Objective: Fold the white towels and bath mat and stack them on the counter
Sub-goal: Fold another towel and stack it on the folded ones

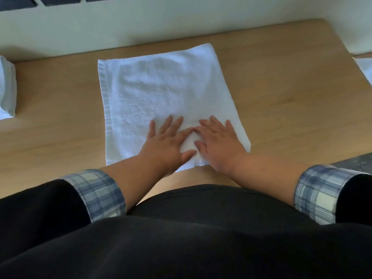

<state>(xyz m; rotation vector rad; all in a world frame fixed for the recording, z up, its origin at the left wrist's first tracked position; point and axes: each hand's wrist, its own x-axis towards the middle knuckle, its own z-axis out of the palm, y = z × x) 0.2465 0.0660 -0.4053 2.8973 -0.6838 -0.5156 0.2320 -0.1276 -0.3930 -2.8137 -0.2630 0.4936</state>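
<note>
A white towel [161,93] lies flat in a rough square on the wooden counter [281,101]. Both my hands rest palm down on its near edge, fingers straight and spread. My left hand [167,141] and my right hand [217,141] lie side by side, with their forefingers almost touching. A stack of folded white towels [7,87] sits at the counter's far left, cut off by the frame edge.
Another white cloth [365,69] shows at the right edge of the frame. A pale wall [141,23] runs along the back of the counter. My dark clothing fills the bottom of the view and hides the counter's front edge.
</note>
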